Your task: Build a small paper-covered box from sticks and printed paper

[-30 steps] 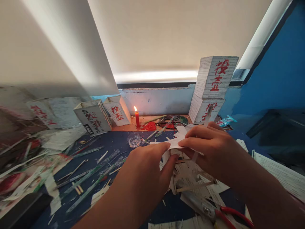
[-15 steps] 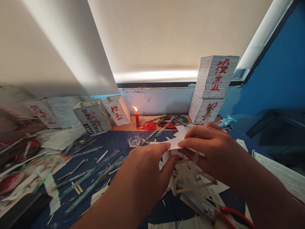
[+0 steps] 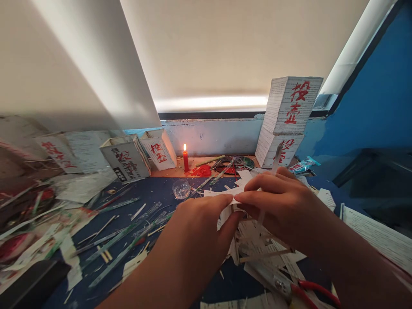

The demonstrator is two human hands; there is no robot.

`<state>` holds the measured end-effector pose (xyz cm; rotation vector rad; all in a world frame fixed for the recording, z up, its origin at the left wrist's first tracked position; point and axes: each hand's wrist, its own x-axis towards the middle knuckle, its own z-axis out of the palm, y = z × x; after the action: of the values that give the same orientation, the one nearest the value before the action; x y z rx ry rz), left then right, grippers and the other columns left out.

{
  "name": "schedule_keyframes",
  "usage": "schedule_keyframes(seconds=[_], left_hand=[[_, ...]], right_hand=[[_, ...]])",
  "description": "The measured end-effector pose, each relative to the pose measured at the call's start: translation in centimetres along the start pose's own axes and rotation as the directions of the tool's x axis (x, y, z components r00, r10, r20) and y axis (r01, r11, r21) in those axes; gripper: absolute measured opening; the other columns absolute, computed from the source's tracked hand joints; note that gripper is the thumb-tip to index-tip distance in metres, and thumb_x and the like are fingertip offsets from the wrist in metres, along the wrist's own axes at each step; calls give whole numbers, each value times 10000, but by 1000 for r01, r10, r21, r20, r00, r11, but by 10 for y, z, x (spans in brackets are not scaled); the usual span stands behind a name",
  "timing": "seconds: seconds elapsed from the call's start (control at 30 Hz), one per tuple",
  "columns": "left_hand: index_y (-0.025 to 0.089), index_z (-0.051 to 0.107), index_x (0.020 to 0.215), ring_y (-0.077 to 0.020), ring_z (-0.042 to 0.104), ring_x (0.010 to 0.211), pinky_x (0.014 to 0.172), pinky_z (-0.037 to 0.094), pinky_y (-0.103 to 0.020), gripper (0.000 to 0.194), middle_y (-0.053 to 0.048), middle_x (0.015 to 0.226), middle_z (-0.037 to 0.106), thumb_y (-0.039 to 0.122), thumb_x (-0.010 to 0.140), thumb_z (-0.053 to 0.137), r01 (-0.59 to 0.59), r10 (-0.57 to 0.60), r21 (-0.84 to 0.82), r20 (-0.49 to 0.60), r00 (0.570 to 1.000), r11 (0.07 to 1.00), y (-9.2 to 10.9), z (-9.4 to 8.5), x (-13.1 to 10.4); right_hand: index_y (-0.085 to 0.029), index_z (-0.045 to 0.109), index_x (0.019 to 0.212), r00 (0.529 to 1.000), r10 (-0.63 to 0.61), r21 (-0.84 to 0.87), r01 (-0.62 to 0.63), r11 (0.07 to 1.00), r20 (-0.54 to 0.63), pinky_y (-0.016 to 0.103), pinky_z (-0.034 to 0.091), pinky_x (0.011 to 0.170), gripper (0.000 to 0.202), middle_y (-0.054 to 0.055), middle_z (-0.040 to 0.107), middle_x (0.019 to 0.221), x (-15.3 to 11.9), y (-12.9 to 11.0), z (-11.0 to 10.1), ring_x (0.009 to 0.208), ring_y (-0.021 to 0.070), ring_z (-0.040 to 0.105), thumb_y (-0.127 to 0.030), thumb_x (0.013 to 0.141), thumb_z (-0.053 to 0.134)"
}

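My left hand (image 3: 199, 234) pinches a white paper piece (image 3: 212, 193) between thumb and fingers, at the top edge of a small frame of paper and thin sticks (image 3: 236, 251). Close beside it, my right hand (image 3: 280, 199) presses the same paper with thumb and forefinger, the fingertips of both hands nearly touching. A translucent glue stick (image 3: 276, 159) with a darkened upper end is tucked between the right hand's fingers, slanting down past the palm. Part of the frame is hidden behind both hands.
A lit red candle (image 3: 186, 161) stands at the back beside red wax (image 3: 202, 171). Paper-covered boxes (image 3: 157, 152) stand at left, and a stacked tower (image 3: 289, 111) at right. Red-handled pliers (image 3: 317, 293) lie in front. Scraps and sticks litter the blue tabletop (image 3: 125, 221).
My right thumb and forefinger have slid left along the paper toward my left fingertips, carrying the glue stick slightly left. The candle flame, leaning left before, now stands upright.
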<state>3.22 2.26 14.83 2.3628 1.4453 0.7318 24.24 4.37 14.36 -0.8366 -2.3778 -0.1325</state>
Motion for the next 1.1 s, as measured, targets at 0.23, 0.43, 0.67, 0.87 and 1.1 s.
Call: schedule_keyframes(seconds=[0.23,0.43,0.67,0.87,1.1], left_hand=[[362,765,1062,-209,780,769,678,503,-308,156,86,937,835,335,981,634,0,0,-10,9,1000,1000,0,-1,1],[364,763,1077,-203,757,685,691,515,-322,168,75,908,832,344,985,625,0,0,-9,45,999,1000,0,-4,0],[363,712,1082,-202,771,949,892,525,-321,175,95,1087,807,263,985,605,-11,23,-88,130,991,996,-1,-8,-3],[357,717,1092,-204,762,976,889,517,-319,181,85,1121,800,265,992,597,-4,18,-93,158,987,996,0,-8,-2],[355,716,1070,-191,766,933,903,513,-316,163,96,1073,805,280,1004,587,-10,24,-91,158,987,996,-1,-9,-2]], right_hand=[[-193,734,1078,1000,6,12,-6,1000,-8,362,397,830,172,22,700,946,-2,-1,4,780,164,606,-83,970,656],[-209,722,1098,1000,7,27,-7,1000,-3,358,401,821,198,10,694,950,-2,-1,4,785,160,603,-76,967,656],[-215,708,1099,1000,9,35,-10,999,20,364,415,833,225,24,698,1006,-1,-1,2,806,167,604,-54,959,639],[-273,659,1170,1000,-7,34,7,999,-3,366,401,849,311,-1,688,988,-2,-2,3,819,169,619,-52,952,658],[-261,652,1195,1000,-12,42,12,999,5,376,403,858,308,10,693,1008,-3,-1,6,827,175,619,-55,967,634]])
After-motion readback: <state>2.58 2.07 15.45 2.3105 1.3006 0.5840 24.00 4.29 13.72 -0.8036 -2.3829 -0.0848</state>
